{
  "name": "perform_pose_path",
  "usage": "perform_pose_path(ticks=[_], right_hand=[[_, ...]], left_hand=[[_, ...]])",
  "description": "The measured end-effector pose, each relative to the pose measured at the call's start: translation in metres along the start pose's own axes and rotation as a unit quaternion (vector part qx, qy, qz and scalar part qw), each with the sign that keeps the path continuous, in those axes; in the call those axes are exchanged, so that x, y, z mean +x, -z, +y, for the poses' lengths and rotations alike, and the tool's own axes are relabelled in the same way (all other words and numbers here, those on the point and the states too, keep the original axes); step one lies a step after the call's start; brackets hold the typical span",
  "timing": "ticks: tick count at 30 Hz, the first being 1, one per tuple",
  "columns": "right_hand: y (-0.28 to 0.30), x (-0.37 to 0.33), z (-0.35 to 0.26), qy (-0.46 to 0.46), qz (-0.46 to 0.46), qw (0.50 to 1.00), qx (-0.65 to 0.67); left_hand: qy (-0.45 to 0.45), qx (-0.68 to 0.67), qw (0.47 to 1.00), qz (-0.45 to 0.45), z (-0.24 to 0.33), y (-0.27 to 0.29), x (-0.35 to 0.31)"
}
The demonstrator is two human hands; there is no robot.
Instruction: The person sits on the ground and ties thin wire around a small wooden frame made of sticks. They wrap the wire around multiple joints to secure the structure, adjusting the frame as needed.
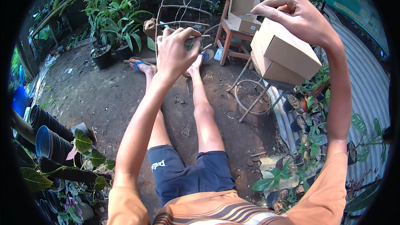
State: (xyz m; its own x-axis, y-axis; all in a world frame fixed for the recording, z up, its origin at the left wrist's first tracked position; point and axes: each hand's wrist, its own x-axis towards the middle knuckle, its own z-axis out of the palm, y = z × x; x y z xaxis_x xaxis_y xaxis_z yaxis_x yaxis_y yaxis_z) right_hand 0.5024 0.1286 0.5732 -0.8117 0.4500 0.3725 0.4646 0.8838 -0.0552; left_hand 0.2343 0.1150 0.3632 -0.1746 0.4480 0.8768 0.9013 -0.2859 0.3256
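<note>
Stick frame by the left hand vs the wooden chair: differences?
Build: the stick frame is thin, uneven rods; the chair is thicker, straight-cut timber.
Load: the frame's rungs bear no box; the chair's seat bears a cardboard box.
Hands: the left hand is at the frame, grip unclear; neither hand is on the chair.
Shared: both look wooden and brownish.

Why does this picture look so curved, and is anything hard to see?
Head view: black corners and the bending corrugated sheet suggest fisheye distortion; head view: sunlight brightens the right thigh, while much of the ground lies in shade; head view: the thin strand by the right hand's fingers is faint.
</note>
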Motion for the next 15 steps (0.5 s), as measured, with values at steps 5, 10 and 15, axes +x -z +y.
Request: perform_pose_path(ticks=[5, 10, 15], right_hand=[[0.007, 0.007, 0.009, 0.078, 0.098, 0.938, -0.322], [-0.063, -0.002, -0.003, 0.136, 0.151, 0.916, -0.346], [-0.106, -0.012, -0.014, -0.083, -0.044, 0.982, 0.162]], left_hand=[[-0.006, 0.006, 0.999, -0.035, 0.006, 0.006, -0.008], [0.009, -0.003, 1.0, -0.016, 0.016, 0.005, -0.015], [0.012, 0.014, 1.0, -0.004, 0.018, 0.002, -0.017]])
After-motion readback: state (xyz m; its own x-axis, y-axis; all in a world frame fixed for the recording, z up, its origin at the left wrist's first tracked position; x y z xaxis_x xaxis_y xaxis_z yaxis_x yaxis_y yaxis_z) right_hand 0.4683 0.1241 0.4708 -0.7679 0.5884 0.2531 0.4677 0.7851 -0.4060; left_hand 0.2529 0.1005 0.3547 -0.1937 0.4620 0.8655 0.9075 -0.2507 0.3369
